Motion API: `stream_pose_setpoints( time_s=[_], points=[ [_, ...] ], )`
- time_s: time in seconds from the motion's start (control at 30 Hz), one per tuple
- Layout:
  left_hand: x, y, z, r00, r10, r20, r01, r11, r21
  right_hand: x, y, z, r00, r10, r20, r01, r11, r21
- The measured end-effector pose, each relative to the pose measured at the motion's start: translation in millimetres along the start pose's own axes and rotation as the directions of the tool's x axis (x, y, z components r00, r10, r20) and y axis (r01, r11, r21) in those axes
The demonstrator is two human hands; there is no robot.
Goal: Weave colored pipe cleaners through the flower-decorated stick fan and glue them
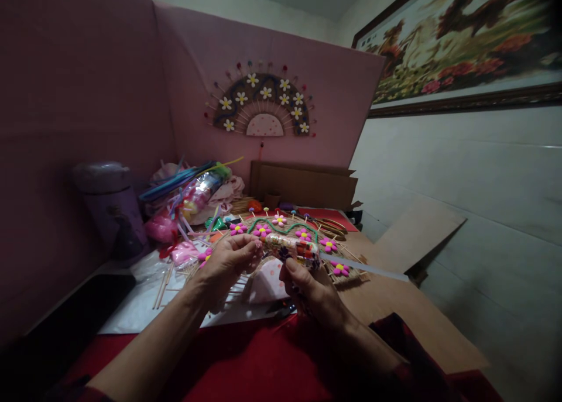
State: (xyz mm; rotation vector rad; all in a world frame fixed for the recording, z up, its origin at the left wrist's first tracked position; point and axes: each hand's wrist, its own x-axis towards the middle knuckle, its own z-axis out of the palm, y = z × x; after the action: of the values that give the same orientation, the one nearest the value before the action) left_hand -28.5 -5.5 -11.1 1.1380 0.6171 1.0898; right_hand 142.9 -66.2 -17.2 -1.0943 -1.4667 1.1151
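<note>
My left hand [228,260] and my right hand [309,291] are both closed on a small printed glue tube [292,247], held level between them above the table. The left fingers pinch its left end and the right fingers grip its right part. A long pale nozzle [369,267] sticks out from it to the right. Just behind the tube lies a fan-shaped craft piece [290,232] of thin wooden sticks, with pink flowers and a green wavy cord. A pink spotted half-round piece [267,282] lies under my hands.
A finished fan craft [262,106] hangs on the pink board behind. Bundles of coloured pipe cleaners [188,185] and a purple flask [112,206] stand at the left. Brown cardboard [395,308] covers the table's right side, a framed picture [461,45] hangs on the right wall.
</note>
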Motion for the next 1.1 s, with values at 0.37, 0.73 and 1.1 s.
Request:
stream_pose_setpoints(
  time_s=[0.37,0.73,1.1],
  points=[
    [-1.5,0.7,-0.3,1.000,0.012,0.025,-0.012,1.000,0.006,-0.2,-1.8,0.1,1.000,0.026,-0.003,-0.025,0.999,0.038],
    [5.4,-7.4,-6.4,0.999,-0.035,-0.008,0.034,0.997,-0.063,2.6,-16.9,-7.7,0.999,-0.018,-0.039,0.026,0.975,0.222],
    [7.3,-1.1,-4.8,0.997,-0.055,-0.052,0.052,0.996,-0.069,-23.8,-6.7,-183.7,0.963,-0.071,-0.261,-0.088,0.831,-0.550]
  ],
)
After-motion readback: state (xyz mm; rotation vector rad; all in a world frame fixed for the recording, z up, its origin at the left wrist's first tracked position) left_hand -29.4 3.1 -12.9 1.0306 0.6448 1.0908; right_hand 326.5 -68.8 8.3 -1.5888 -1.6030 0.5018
